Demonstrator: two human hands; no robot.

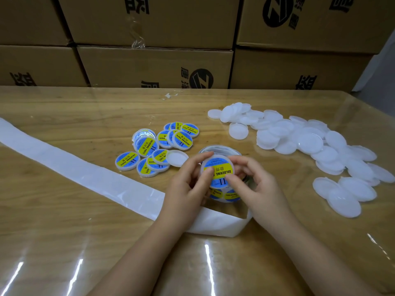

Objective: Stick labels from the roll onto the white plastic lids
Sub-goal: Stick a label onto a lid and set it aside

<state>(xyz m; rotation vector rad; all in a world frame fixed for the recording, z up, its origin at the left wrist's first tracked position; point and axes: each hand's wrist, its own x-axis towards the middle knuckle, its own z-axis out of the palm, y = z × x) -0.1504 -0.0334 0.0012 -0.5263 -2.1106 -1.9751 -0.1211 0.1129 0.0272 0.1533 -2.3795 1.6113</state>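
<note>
- Left grip [188, 186] and right grip [254, 184]: both pinch one lid [218, 167], labelled face up, at the middle of the surface [64, 231].
- Label roll [224, 196]: directly beneath that lid.
- Plain lids [310, 142]: heaped toward the right edge.
- Labelled lids [158, 146]: clustered left of the roll.
</note>
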